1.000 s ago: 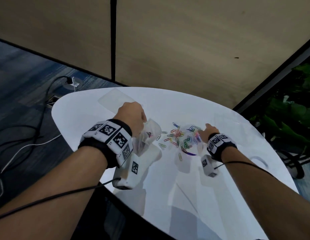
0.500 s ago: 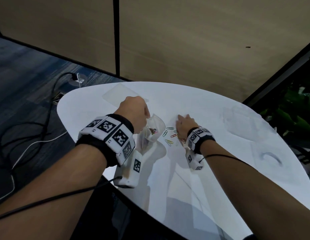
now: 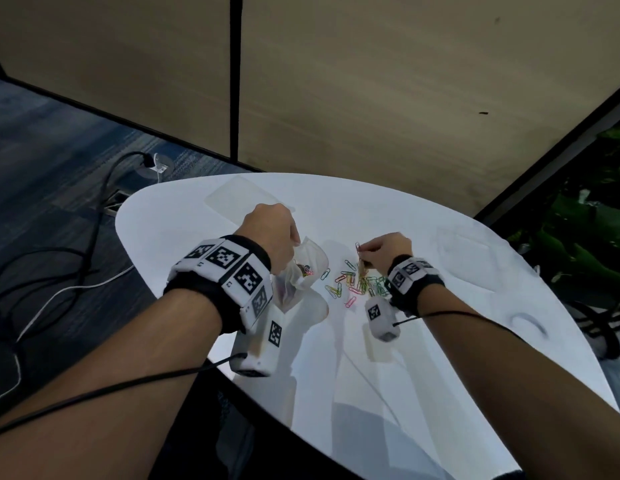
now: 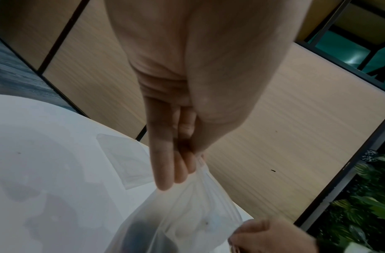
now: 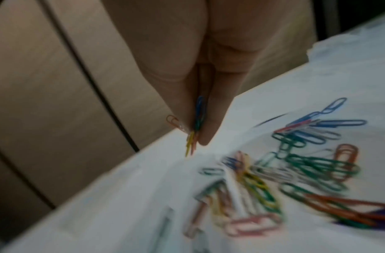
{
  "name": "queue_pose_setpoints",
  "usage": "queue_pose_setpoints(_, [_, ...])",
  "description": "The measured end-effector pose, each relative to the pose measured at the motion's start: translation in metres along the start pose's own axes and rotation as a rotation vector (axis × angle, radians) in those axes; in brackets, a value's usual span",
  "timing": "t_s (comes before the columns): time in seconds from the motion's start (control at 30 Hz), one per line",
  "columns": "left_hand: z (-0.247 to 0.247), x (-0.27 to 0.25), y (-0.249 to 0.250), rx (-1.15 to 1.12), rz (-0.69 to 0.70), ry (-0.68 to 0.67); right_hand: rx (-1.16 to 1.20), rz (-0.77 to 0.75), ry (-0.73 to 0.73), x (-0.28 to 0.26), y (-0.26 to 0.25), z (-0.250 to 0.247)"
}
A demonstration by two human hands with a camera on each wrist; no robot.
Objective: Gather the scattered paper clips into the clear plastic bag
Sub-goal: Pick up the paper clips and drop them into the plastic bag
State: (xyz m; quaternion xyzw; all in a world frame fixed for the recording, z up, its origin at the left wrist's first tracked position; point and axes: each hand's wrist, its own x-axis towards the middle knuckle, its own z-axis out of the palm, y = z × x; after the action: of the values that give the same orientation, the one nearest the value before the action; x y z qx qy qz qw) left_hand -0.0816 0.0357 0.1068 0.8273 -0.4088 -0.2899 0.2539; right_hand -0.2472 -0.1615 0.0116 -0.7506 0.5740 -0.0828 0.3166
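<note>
My left hand [image 3: 270, 233] pinches the rim of the clear plastic bag [image 3: 301, 271] and holds it up above the white table [image 3: 440, 341]; in the left wrist view its fingers [image 4: 171, 164] clamp the bag's [image 4: 187, 214] top edge. A few clips show inside the bag. My right hand [image 3: 381, 249] is raised just right of the bag, pinching a small bunch of coloured paper clips [image 5: 198, 123] between thumb and fingers. Below it, scattered paper clips [image 3: 353, 284] lie in a loose pile [image 5: 295, 171] on the table.
A flat clear bag [image 3: 239, 199] lies at the table's far edge behind my left hand, and another clear sheet [image 3: 464, 251] lies to the right. Cables [image 3: 76, 237] run over the floor on the left. Plants [image 3: 585, 244] stand beyond the right edge.
My right hand reached into the pile, closed on a few clips and lifted them off the table toward the bag. The left hand kept holding the bag up.
</note>
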Motion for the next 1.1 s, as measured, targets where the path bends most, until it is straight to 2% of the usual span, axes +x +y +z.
queue_pose_setpoints(0.07, [0.001,0.001,0.002,-0.012,-0.007,-0.006,0.416,0.108,-0.063,-0.014,-0.008,-0.016])
queue_pose_setpoints(0.13, [0.004,0.001,0.005,-0.029,-0.013,-0.006,0.736,0.121,-0.168,-0.035,-0.024,-0.027])
queue_pose_setpoints(0.2, [0.006,0.001,0.007,-0.038,-0.015,0.005,0.877,0.100,-0.269,-0.058,-0.043,-0.029])
queue_pose_setpoints(0.3, [0.010,0.000,0.011,-0.028,-0.011,0.015,0.930,0.079,-0.362,-0.089,-0.065,-0.021])
queue_pose_setpoints(0.33, [0.011,0.000,0.011,-0.029,-0.009,0.015,0.911,0.061,-0.349,-0.097,-0.069,-0.015])
queue_pose_setpoints(0.4, [0.012,-0.001,0.013,-0.033,-0.007,0.018,0.756,-0.041,-0.217,-0.108,-0.074,-0.002])
queue_pose_setpoints(0.5, [0.013,-0.001,0.015,-0.036,-0.002,0.007,0.289,-0.286,-0.031,-0.113,-0.075,0.010])
queue_pose_setpoints(0.57, [0.013,-0.002,0.015,-0.037,0.006,0.001,0.071,-0.421,-0.026,-0.114,-0.078,0.014])
queue_pose_setpoints(0.63, [0.013,-0.001,0.013,-0.034,0.009,0.004,-0.085,-0.495,-0.045,-0.113,-0.081,0.015])
queue_pose_setpoints(0.77, [0.008,0.001,0.010,-0.019,0.017,0.010,-0.173,-0.574,-0.177,-0.109,-0.088,0.007])
queue_pose_setpoints(0.83, [0.007,0.003,0.007,-0.030,0.018,0.020,-0.096,-0.588,-0.229,-0.108,-0.091,-0.002])
queue_pose_setpoints(0.9, [0.007,0.005,0.002,-0.043,0.012,0.038,0.119,-0.559,-0.233,-0.099,-0.089,-0.012])
queue_pose_setpoints(0.97, [0.005,0.010,-0.004,-0.053,-0.002,0.053,0.383,-0.422,-0.213,-0.081,-0.079,-0.020])
queue_pose_setpoints(1.0, [0.004,0.012,-0.007,-0.055,-0.011,0.053,0.434,-0.342,-0.182,-0.069,-0.069,-0.021])
queue_pose_setpoints(1.03, [0.003,0.013,-0.010,-0.056,-0.019,0.052,0.373,-0.273,-0.144,-0.058,-0.057,-0.021])
queue_pose_setpoints(1.1, [0.000,0.016,-0.015,-0.061,-0.036,0.052,-0.045,-0.197,-0.110,-0.039,-0.029,-0.016])
